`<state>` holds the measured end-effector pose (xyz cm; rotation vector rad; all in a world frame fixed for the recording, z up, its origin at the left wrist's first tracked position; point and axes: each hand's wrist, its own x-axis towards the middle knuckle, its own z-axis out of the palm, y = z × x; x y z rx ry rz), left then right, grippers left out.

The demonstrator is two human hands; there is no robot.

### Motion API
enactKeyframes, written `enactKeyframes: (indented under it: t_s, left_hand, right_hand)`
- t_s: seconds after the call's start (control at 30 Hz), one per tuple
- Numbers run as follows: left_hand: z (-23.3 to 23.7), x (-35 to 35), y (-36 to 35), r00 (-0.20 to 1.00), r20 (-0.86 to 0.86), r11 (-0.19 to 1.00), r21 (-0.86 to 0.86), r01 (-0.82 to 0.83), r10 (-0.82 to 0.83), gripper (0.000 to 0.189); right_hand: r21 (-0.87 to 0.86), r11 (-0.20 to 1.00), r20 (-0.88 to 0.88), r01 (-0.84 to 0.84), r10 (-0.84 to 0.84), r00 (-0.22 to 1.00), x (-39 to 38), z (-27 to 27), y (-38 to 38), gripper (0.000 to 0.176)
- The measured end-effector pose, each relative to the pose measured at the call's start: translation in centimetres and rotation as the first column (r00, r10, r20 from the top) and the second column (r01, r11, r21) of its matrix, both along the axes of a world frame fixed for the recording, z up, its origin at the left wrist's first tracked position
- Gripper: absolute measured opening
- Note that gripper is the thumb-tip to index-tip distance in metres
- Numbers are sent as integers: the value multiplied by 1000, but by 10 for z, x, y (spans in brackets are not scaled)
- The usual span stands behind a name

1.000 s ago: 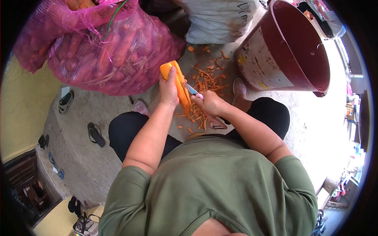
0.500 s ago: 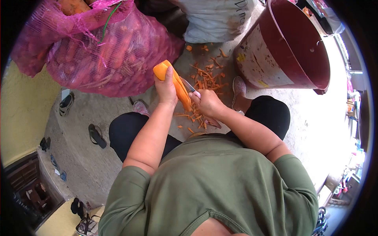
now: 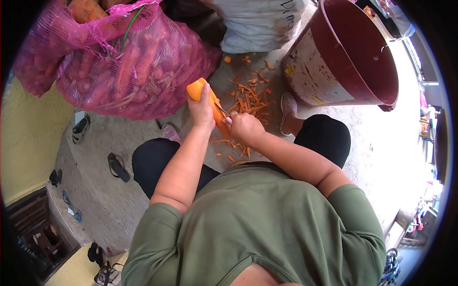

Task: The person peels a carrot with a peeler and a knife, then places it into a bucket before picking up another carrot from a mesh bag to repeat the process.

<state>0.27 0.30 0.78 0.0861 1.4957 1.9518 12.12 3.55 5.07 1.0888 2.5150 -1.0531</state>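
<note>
My left hand (image 3: pixel 201 110) is wrapped round a thick orange carrot (image 3: pixel 197 87), whose cut end points up and away from me. The carrot's lower part runs down between my hands. In my right hand (image 3: pixel 245 127) is a knife (image 3: pixel 224 112), its blade lying against the carrot's right side; most of the handle is hidden by my fingers. Below and beyond my hands, orange peelings (image 3: pixel 251 100) lie scattered on the concrete floor between my feet.
A pink mesh sack (image 3: pixel 138 66) full of carrots stands at the front left. Beside it is a white sack (image 3: pixel 260 26). A large dark red bucket (image 3: pixel 324 71) stands at the front right. Loose slippers (image 3: pixel 118 167) lie on the floor to the left.
My right hand and the knife have shifted slightly left and closer along the carrot, and less of the blade shows. My left hand keeps its grip on the carrot.
</note>
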Motion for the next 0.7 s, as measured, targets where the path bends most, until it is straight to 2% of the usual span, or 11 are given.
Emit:
enactKeyframes:
  t_s: [0.1,0.2,0.4,0.5,0.6,0.7]
  left_hand:
    - [2,-6,-3,982,163,995,31,91,-95,42]
    - [9,-10,-6,957,264,988,121,93,-122,42]
    - [1,-10,-3,952,241,975,164,151,-188,41]
    - [2,-8,-3,949,243,968,194,156,-202,39]
    - [3,-2,-3,959,244,980,168,106,-146,37]
    - [3,-1,-3,978,178,986,147,78,-104,36]
  right_hand:
    - [-271,962,25,-19,27,999,1,16,15,42]
    - [-477,879,-62,24,-60,996,10,16,29,41]
    - [-511,858,-76,51,-104,992,10,6,31,42]
    - [-441,897,-35,2,-19,999,8,3,33,43]
    - [-471,881,-27,42,-62,998,7,-4,26,44]
    - [-777,617,-11,126,-213,977,9,-15,26,43]
